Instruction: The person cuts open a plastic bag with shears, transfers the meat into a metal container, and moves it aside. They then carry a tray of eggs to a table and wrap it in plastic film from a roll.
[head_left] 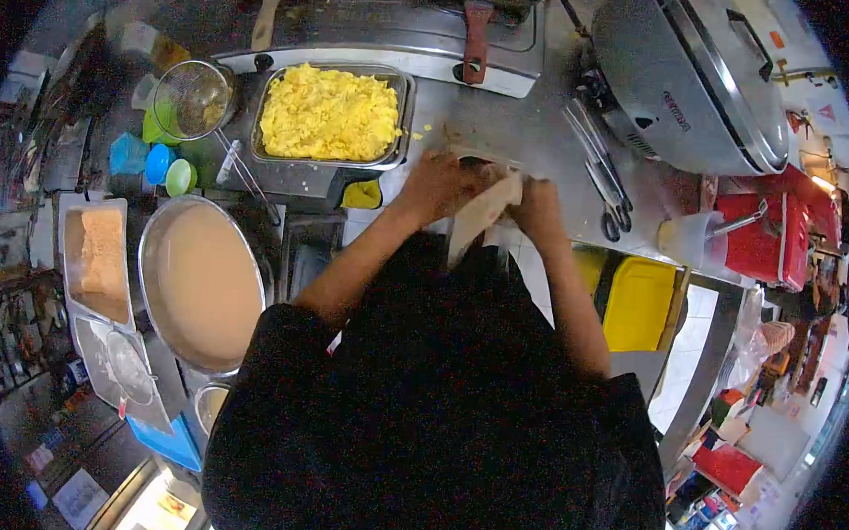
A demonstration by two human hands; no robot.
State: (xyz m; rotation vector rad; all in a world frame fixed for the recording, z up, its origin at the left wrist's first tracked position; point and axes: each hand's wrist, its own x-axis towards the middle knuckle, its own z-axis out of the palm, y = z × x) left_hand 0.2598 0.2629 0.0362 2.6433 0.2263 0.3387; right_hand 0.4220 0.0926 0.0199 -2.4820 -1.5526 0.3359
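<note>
In front of my body, at the steel counter's near edge, my left hand [436, 187] is closed on a pale, limp sheet [485, 211], and a faint reddish mark shows on it. My right hand [539, 215] grips the same sheet from the other side, fingers curled in. Whether it is paper or cloth, I cannot tell. Left of my hands stands a metal tray [405, 120] heaped with scrambled egg [332, 114]. A few yellow crumbs lie on the counter beside it.
Scissors [615, 203] and tongs [589, 144] lie on the right, below a large grey cooker [684, 77]. A wire strainer [193, 99] rests at left, above a big bowl of beige liquid [203, 282]. A stove [379, 42] with pans spans the back.
</note>
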